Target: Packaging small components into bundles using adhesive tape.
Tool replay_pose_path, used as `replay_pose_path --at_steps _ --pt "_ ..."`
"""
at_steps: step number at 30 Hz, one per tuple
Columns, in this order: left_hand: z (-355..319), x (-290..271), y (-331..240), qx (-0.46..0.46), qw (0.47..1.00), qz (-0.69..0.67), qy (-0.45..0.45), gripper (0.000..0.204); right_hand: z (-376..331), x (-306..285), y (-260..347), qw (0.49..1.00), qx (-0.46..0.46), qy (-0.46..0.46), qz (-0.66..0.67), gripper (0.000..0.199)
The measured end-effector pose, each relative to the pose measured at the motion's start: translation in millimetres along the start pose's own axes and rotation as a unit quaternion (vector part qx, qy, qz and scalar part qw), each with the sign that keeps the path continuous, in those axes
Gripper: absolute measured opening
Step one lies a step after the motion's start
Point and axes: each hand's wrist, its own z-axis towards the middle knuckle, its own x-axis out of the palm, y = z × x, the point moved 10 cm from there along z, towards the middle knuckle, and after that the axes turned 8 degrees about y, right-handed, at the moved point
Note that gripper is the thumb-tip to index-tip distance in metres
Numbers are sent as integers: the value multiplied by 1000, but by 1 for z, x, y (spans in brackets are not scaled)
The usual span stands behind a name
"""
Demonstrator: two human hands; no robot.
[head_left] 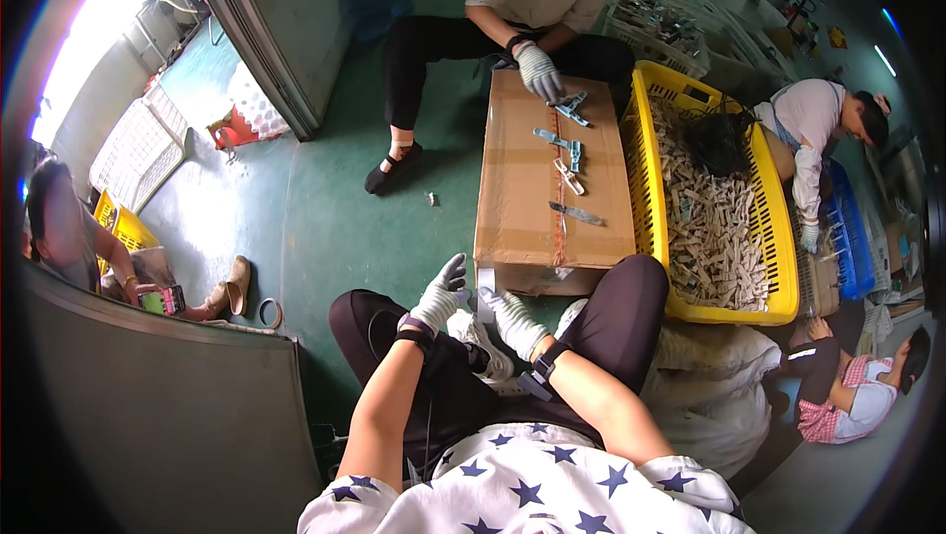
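Observation:
Both my hands wear pale gloves and are in front of the near end of a cardboard box (512,179). My left hand (440,296) is raised, thumb and fingers apart, with nothing visible in it. Close to the box's near left corner, my right hand (514,322) pinches a pale flat strip (486,290); its kind cannot be made out. On the box top lie two blue clips (570,112) (560,145), a whitish clip (569,177) and a small knife (576,213). Across the box, a co-worker's gloved hand (538,71) is at the farthest blue clip.
To the box's right stands a yellow crate (645,199) full of pale clip-like pieces, with a black bag (719,140) on top. A white sack (714,386) sits by my right knee. Other people work at right; one sits at left behind a grey partition (177,406).

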Motion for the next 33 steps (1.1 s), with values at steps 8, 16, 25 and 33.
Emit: replay_pose_path --at_steps 8,16,25,33 --pt "4 13 -17 144 966 196 82 58 -11 13 9 999 -1 -7 40 31" --pt "-9 55 -71 215 864 441 114 57 -20 12 4 997 22 17 70 28" --pt "27 49 -51 168 879 411 174 44 -32 10 29 999 32 31 -15 28" --pt "42 28 2 -82 989 -1 126 31 -181 -72 186 920 -323 -117 -188 44"
